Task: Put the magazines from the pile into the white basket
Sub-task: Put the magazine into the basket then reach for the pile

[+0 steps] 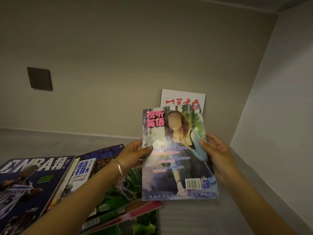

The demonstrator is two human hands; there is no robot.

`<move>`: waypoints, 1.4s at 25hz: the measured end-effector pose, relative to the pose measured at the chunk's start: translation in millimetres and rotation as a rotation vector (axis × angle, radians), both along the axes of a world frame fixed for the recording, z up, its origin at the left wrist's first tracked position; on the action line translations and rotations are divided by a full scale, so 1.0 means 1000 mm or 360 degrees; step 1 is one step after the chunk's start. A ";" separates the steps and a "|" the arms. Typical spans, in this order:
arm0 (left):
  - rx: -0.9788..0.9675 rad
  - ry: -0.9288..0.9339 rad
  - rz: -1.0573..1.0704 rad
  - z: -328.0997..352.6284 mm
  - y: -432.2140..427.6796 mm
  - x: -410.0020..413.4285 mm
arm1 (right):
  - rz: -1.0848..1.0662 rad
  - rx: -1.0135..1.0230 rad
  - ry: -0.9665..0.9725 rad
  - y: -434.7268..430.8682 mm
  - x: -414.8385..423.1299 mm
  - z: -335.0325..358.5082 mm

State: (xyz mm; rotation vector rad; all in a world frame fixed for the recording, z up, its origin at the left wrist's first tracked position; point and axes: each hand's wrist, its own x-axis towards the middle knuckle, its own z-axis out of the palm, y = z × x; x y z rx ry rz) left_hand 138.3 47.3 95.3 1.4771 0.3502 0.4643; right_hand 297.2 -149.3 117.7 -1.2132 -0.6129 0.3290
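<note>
I hold two magazines upright in front of me. The front one (pixel 177 153) has pink Chinese lettering and a seated person on its cover. A white one with red characters (pixel 183 99) stands behind it, only its top showing. My left hand (pixel 133 153) grips the left edge, thumb on the cover. My right hand (pixel 216 153) holds the right edge. The pile of magazines (pixel 71 184) lies at the lower left, with an NBA issue (pixel 28 184) on its left side. The white basket is not in view.
A grey surface (pixel 194 217) runs under the pile to the back wall (pixel 135 65) and the right wall (pixel 279 133). A dark switch plate (pixel 39 78) is on the back wall. A bracelet sits on my left wrist (pixel 119 168).
</note>
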 end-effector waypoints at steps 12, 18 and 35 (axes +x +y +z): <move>0.0541 -0.0461 0.0402 0.101 0.050 0.142 | -0.0441 -0.0092 -0.0647 0.039 0.138 0.067; 0.0521 -0.0403 0.0488 0.067 0.070 0.189 | -0.0598 -0.0210 -0.0722 0.063 0.188 0.030; 0.0649 -0.0093 0.0575 0.012 0.100 0.174 | -0.0671 -0.0671 -0.0651 0.074 0.209 -0.032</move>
